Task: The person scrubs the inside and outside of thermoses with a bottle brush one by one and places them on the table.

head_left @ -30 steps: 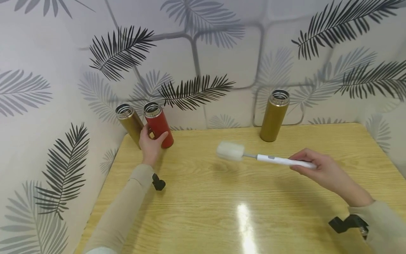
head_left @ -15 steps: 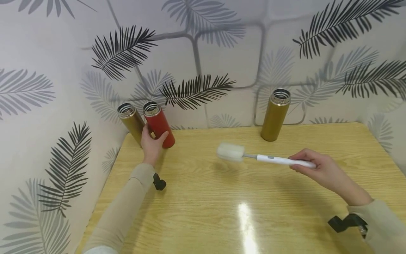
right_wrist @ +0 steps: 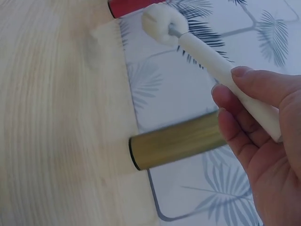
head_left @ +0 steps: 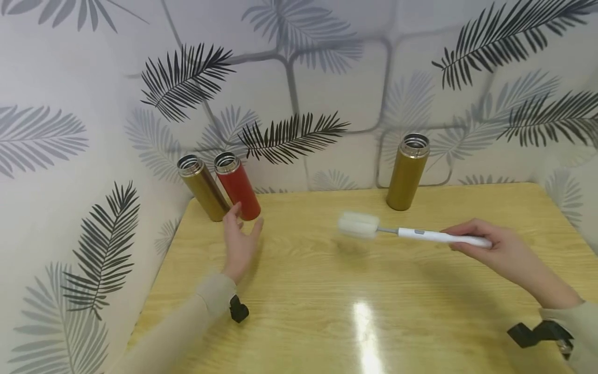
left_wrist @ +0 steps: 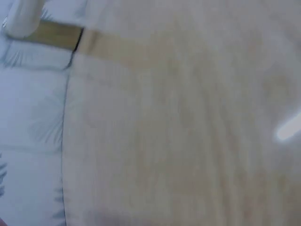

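Just beyond the fingertips of the left hand (head_left: 239,240), in the head view, a red flask (head_left: 237,184) is standing open-topped, not being touched; the hand is being held above the wooden table (head_left: 327,306) with fingers relaxed and spread, holding nothing. A gold flask (head_left: 203,187) is standing just to the outer side of the red one, the two close together near the wall. Well across from that hand, a white bottle brush (head_left: 411,233) is being gripped at the far end of its handle by the right hand (head_left: 495,253), fingers curled round it, its sponge head pointing toward the left hand and being kept clear of the table. A second gold flask (head_left: 407,171) is standing beyond the brush, near the wall. A grey mark is showing on the handle; no writing can be read. Dark mounts are being cut off below both sleeves.

In the left wrist view everything is being blurred by motion: only pale table grain, patterned wall and a smeared gold shape at the upper edge can be made out. The hand itself is not being shown.

In the right wrist view the brush (right_wrist: 211,56) is being pinched between thumb and curled fingers (right_wrist: 237,136) of the right hand. Behind the fingers the gold flask (right_wrist: 176,140) is being partly hidden, and the red flask (right_wrist: 127,5) is being cut off at the top edge.
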{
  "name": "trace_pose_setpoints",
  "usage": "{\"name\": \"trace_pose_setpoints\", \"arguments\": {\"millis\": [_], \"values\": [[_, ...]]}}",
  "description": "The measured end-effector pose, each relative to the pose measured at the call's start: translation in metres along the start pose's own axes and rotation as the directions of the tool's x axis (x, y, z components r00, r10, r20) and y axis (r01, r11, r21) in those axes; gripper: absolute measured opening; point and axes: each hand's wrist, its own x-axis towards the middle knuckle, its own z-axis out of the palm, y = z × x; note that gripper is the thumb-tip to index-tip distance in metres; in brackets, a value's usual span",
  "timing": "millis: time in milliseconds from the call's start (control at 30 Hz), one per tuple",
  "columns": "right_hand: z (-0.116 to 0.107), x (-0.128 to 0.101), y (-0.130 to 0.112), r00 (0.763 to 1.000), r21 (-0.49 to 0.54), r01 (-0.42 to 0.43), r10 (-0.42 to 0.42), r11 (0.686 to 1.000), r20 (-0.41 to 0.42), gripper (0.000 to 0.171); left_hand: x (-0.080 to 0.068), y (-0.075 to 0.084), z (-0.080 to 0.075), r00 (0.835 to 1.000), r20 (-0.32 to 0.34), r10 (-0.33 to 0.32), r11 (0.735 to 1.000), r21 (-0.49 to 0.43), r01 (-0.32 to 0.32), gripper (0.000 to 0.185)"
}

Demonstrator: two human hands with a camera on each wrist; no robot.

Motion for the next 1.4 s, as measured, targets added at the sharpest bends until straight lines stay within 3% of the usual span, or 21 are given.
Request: {"name": "trace_pose_setpoints", "arguments": {"millis": [133, 300, 533, 667, 833, 1100, 1400], "values": [[-0.012, -0.005, 0.0, 0.999, 0.023, -0.007, 0.008, 1.0, -0.042, 0.027, -0.02, 0.01, 0.013, 0.993, 0.112, 0.043, 0.999, -0.013, -0.042, 0.062], [-0.026, -0.011, 0.005, 0.995, 0.055, 0.025, -0.019, 0.998, -0.098, 0.026, -0.033, 0.021, 0.035, 0.975, 0.209, 0.073, 0.997, -0.02, -0.071, 0.056], [-0.043, -0.014, 0.002, 0.986, 0.047, -0.059, 0.065, 0.997, -0.151, 0.023, -0.039, 0.031, 0.062, 0.949, 0.284, 0.133, 0.991, -0.019, -0.134, 0.051], [-0.052, -0.015, 0.001, 0.982, 0.049, -0.059, 0.066, 0.997, -0.175, 0.023, -0.041, 0.037, 0.076, 0.938, 0.315, 0.148, 0.989, -0.029, -0.146, 0.049], [-0.064, -0.02, 0.0, 0.97, 0.061, -0.114, 0.124, 0.992, -0.208, 0.019, -0.039, 0.049, 0.096, 0.908, 0.357, 0.219, 0.975, -0.054, -0.214, 0.041], [-0.075, -0.021, 0.007, 0.971, 0.182, -0.006, 0.049, 0.983, -0.234, 0.023, -0.03, 0.082, 0.13, 0.858, 0.441, 0.265, 0.964, -0.098, -0.247, 0.044], [-0.071, -0.016, 0.008, 0.96, 0.286, 0.043, 0.04, 0.957, -0.277, 0.033, -0.007, 0.111, 0.159, 0.851, 0.432, 0.297, 0.953, -0.08, -0.292, 0.049]]}}
